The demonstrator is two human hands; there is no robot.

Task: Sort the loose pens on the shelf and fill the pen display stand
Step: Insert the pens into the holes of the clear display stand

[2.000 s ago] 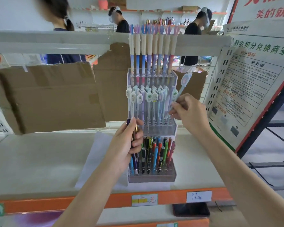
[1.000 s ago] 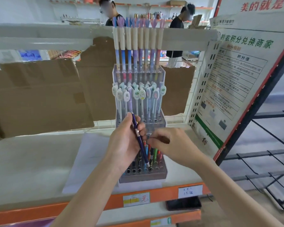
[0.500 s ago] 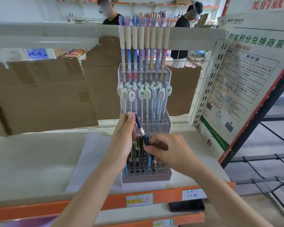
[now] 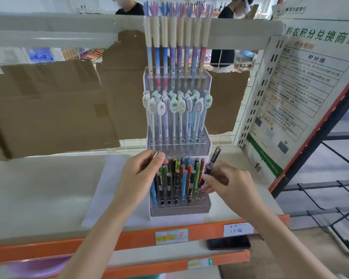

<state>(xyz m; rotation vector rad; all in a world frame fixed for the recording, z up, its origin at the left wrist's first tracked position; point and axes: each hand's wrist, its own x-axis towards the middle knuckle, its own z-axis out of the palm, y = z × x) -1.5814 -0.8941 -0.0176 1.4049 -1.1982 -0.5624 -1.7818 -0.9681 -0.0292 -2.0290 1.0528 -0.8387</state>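
The right hand (image 4: 225, 183) pinched a dark-blue capped pen (image 4: 211, 164) — best lowered upright into a free hole of the clear acrylic tiered stand (image 4: 179, 208); left hand (image 4: 141, 174) pinched a thin gold-tipped pen (image 4: 156, 154).

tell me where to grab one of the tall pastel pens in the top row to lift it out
Pinch a tall pastel pen on its cream upper barrel, coming from the front. It stands upright with its lower end sunk in the clear pen display stand, so pull straight up.
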